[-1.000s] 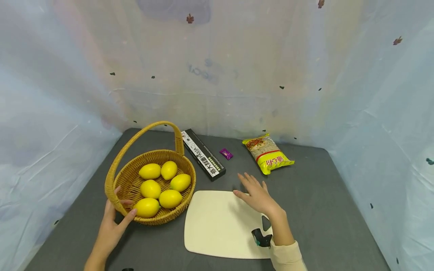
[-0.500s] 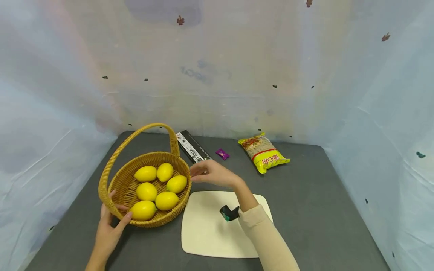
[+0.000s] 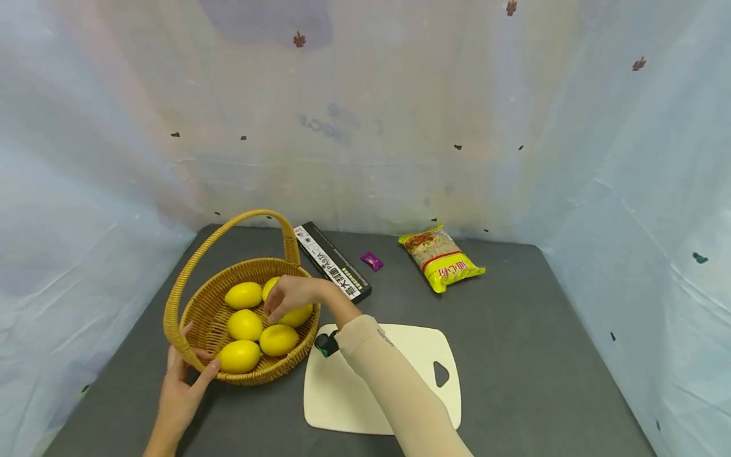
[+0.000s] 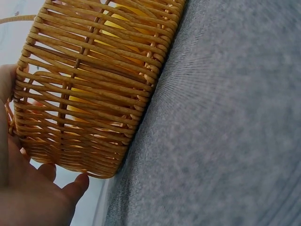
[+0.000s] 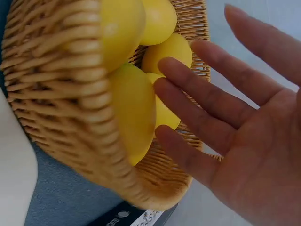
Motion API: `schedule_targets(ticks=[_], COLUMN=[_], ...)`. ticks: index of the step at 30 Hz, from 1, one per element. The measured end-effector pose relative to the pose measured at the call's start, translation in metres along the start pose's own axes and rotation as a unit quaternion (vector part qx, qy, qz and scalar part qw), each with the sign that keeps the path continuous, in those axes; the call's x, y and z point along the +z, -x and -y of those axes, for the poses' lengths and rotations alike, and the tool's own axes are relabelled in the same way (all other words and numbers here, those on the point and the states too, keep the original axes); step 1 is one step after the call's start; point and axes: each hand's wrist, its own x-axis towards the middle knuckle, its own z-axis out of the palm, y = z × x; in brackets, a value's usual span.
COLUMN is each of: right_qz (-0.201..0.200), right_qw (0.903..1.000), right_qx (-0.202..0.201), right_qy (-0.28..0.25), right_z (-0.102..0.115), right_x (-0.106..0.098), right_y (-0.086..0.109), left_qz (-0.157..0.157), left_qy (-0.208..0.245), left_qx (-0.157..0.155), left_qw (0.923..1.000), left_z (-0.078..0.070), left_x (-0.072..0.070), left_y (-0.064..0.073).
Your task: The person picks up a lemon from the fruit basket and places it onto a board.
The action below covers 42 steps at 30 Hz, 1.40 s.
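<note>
A wicker basket (image 3: 259, 379) with a tall arched handle stands on the left of the table, several yellow lemons (image 3: 243, 296) lying inside. My left hand (image 3: 179, 397) grips its near-left rim, thumb outside and fingers over the edge. In the left wrist view that hand (image 4: 35, 200) is against the woven side of the basket (image 4: 89, 80). Over the basket's right side reaches my right hand (image 3: 298, 293), partly covering the lemons at the back right. The right wrist view shows its fingers (image 5: 202, 122) extended and spread beside the lemons (image 5: 134, 113), with nothing held.
A cream cutting board (image 3: 337, 406) lies right of the basket, under my right forearm. Behind it are a black pasta box (image 3: 332, 261), a small purple wrapped candy (image 3: 372, 261) and a yellow food bag (image 3: 441, 258). Hanging sheets (image 3: 365, 127) enclose the table's back and sides.
My right hand has moved left from above the cutting board, past the pasta box, to over the lemons in the basket. The left hand keeps its grip on the rim.
</note>
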Motion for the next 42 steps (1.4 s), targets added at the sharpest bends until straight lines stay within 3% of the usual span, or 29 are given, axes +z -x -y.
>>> schedule_targets(ticks=[5, 9, 14, 20, 25, 31, 42], right_qz=[0.030, 0.058, 0.095, 0.122, 0.140, 0.167, 0.143], right_qw=[0.9949, 0.9814, 0.9611, 0.9406, 0.9328, 0.9156, 0.9056], right_qx=[0.058, 0.125, 0.178, 0.218, 0.237, 0.249, 0.290], right_qy=[0.077, 0.133, 0.189, 0.229, 0.232, 0.267, 0.274], right_z=[0.007, 0.014, 0.017, 0.014, 0.016, 0.021, 0.024], right_x=[0.001, 0.005, 0.011, 0.011, 0.009, 0.005, 0.014], right_y=[-0.011, -0.018, -0.025, -0.030, -0.032, -0.036, -0.041], left_qz=[-0.001, -0.001, -0.007, -0.006, -0.002, -0.004, -0.007], left_qy=[0.001, -0.003, -0.010, -0.009, -0.007, -0.014, -0.010], left_qx=[0.002, -0.001, -0.005, -0.009, -0.010, -0.011, -0.016], left_qw=[1.0000, 1.0000, 0.9999, 0.9999, 0.9999, 0.9998, 0.9998], left_z=[0.001, 0.001, 0.002, 0.000, 0.000, 0.002, -0.001], left_x=[0.001, 0.001, 0.001, 0.002, 0.002, 0.002, 0.001], left_y=[-0.001, 0.000, 0.001, 0.001, 0.001, -0.001, 0.004])
